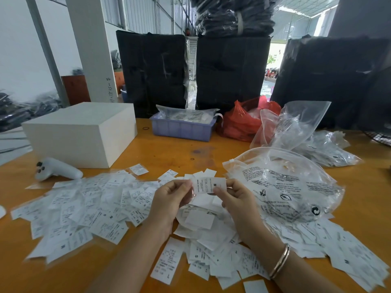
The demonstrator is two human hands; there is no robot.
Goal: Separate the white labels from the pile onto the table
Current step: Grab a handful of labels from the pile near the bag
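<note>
Both hands, left (pixel 171 195) and right (pixel 234 197), pinch one white label (pixel 208 185) printed "M" and "MADE IN CHINA".

Above an orange table (pixel 173 149) strewn with white labels (pixel 84 206), the left hand (pixel 171 197) and right hand (pixel 237 199) pinch opposite ends of one label (pixel 208 185), beside a printed clear bag (pixel 283 182).

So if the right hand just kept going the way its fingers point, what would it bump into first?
Its fingers point left, toward the left hand. The right hand would likely meet those fingers first, across the label both pinch, though depth is hard to judge.
</note>
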